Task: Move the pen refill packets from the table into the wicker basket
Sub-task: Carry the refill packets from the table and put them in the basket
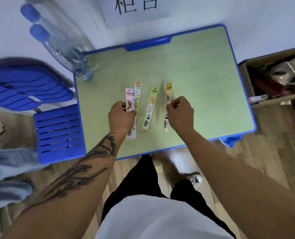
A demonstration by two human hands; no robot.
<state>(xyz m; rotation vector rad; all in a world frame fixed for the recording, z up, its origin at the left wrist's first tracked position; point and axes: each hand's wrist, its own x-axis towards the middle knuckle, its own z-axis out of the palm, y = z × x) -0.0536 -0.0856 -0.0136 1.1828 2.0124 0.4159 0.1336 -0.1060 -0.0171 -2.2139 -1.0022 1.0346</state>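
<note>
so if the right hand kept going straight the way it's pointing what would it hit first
The right hand points left across the table, already pinching the yellow packet. Past that, the green packet probably comes first, though depth is unclear.

On the wall above the table [203, 69] I can see a white paper sign [136, 10] with two large black Chinese characters; the top edge cuts them off, and I read them as 柜台, though not with certainty. The pen refill packets [151, 109] carry barcodes at their near ends and small print along their lengths, but I cannot read any of it. The water bottle [82, 70] at the table's far left corner bears a blue label, too blurred to read.
</note>
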